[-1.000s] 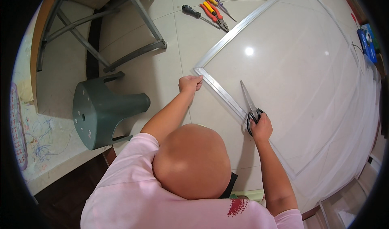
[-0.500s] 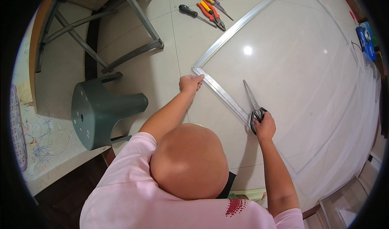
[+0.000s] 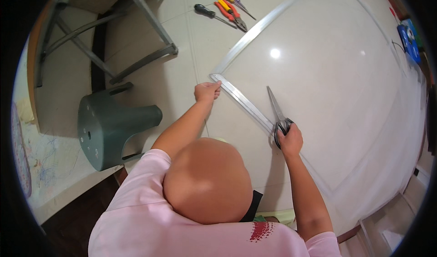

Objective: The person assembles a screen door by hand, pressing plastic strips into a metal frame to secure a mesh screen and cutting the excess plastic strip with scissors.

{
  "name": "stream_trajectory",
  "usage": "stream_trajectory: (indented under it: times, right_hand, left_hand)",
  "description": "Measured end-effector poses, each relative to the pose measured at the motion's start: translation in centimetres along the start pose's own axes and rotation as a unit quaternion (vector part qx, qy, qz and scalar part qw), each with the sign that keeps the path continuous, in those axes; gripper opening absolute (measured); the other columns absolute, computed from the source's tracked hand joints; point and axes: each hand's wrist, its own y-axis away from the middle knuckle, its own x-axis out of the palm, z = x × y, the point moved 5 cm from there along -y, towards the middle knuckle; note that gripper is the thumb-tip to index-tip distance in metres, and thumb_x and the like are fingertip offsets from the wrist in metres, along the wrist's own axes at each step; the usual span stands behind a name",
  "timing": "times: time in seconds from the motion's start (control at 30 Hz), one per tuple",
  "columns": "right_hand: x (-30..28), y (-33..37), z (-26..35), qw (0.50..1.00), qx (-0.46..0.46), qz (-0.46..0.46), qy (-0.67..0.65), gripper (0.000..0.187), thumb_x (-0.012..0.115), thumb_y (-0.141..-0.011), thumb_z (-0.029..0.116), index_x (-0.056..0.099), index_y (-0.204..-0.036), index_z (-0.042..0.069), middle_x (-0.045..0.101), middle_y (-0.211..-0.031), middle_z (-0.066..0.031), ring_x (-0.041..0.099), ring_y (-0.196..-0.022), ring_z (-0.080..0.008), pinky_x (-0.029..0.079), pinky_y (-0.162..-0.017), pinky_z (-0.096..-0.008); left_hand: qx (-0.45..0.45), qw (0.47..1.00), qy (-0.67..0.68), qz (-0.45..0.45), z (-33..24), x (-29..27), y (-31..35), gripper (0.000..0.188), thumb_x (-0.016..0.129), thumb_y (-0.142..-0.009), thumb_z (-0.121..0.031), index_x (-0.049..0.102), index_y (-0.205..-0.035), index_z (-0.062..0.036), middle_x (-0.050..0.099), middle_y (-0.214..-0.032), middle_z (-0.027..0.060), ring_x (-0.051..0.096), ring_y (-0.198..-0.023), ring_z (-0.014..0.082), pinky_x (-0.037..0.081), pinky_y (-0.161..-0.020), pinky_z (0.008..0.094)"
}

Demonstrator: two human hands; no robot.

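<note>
A silvery metal frame (image 3: 246,101) lies on the tiled floor, one mitred corner towards me, with sheer white netting (image 3: 378,161) over and around its right side. Beside that corner, my left hand (image 3: 207,92) is closed, thumb and fingertips pinched at the frame's outer edge; anything thin between them is too small to see. My right hand (image 3: 292,140) grips the black handles of a pair of scissors (image 3: 276,106). Their blades point away from me, close together, above the inside of the frame. The handles overlap the frame's near bar.
Beyond the frame's left bar lie a black-handled screwdriver (image 3: 204,10), red-and-yellow pliers (image 3: 233,15) and another screwdriver (image 3: 244,5). A green plastic stool (image 3: 107,129) rests on its side at left, near a grey-legged folding chair (image 3: 152,22). Blue packaging (image 3: 408,43) is at far right.
The whole view has shifted slightly, so the scene sits a little further left. My left hand stays by the frame's corner, and the scissors remain in my right hand, turned slightly.
</note>
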Motion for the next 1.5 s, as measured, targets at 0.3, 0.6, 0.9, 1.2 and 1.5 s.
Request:
stream_trajectory:
  times: [0.3, 0.6, 0.9, 1.2, 1.5]
  right_hand:
    - [-0.1, 0.1, 0.2, 1.0, 0.017, -0.017, 0.017, 0.043, 0.078, -0.069, 0.033, 0.053, -0.088, 0.004, 0.061, -0.091, -0.0142, 0.058, -0.091, -0.0331, 0.049, -0.074, -0.0432]
    - [-2.2, 1.3, -4.3, 0.998, 0.048, -0.005, -0.036, 0.043, 0.078, -0.07, 0.032, 0.053, -0.089, 0.002, 0.061, -0.086, -0.0148, 0.059, -0.086, -0.0337, 0.048, -0.07, -0.0429]
    - [-3.8, 9.2, -17.4, 0.966, 0.23, -0.055, -0.105, 0.041, 0.075, -0.074, 0.03, 0.052, -0.089, 0.001, 0.064, -0.087, -0.0176, 0.061, -0.082, -0.0361, 0.048, -0.07, -0.043]
    - [-2.7, 9.0, -18.8, 0.965, 0.236, -0.061, -0.101, 0.045, 0.076, -0.073, 0.034, 0.05, -0.089, 0.001, 0.064, -0.086, -0.0172, 0.063, -0.082, -0.0343, 0.049, -0.069, -0.0432]
    - [-2.2, 8.3, -18.6, 0.964, 0.226, -0.056, -0.127, 0.047, 0.076, -0.073, 0.033, 0.051, -0.098, 0.002, 0.066, -0.086, -0.0168, 0.064, -0.082, -0.0363, 0.05, -0.07, -0.0458]
  left_hand:
    - [0.431, 0.834, -0.344, 0.013, -3.7, 3.9, 7.3, 0.013, 0.071, -0.073, -0.008, 0.063, -0.084, -0.0036, 0.065, -0.092, 0.0101, 0.061, -0.078, 0.0282, 0.05, -0.071, 0.0367]
    - [0.598, 0.508, -0.52, 0.339, 2.7, 11.6, 15.9, 0.054, 0.055, -0.085, -0.012, 0.04, -0.136, -0.0057, 0.042, -0.136, 0.0121, 0.036, -0.128, 0.0312, 0.028, -0.105, 0.0476]
    - [0.643, 0.339, -0.586, 0.359, 2.5, 12.1, 15.8, 0.062, 0.053, -0.076, -0.002, 0.039, -0.136, -0.003, 0.042, -0.133, 0.0142, 0.042, -0.119, 0.0309, 0.034, -0.1, 0.0411]
    - [0.599, 0.249, -0.65, 0.396, 1.9, 13.3, 17.2, 0.063, 0.052, -0.076, 0.0, 0.036, -0.137, 0.0007, 0.04, -0.133, 0.0165, 0.044, -0.115, 0.0314, 0.035, -0.101, 0.0393]
    - [0.506, 0.237, -0.687, 0.465, 5.6, 18.4, 22.2, 0.072, 0.056, -0.073, -0.002, 0.025, -0.138, 0.0072, 0.033, -0.14, 0.0211, 0.038, -0.123, 0.0418, 0.036, -0.102, 0.0463]
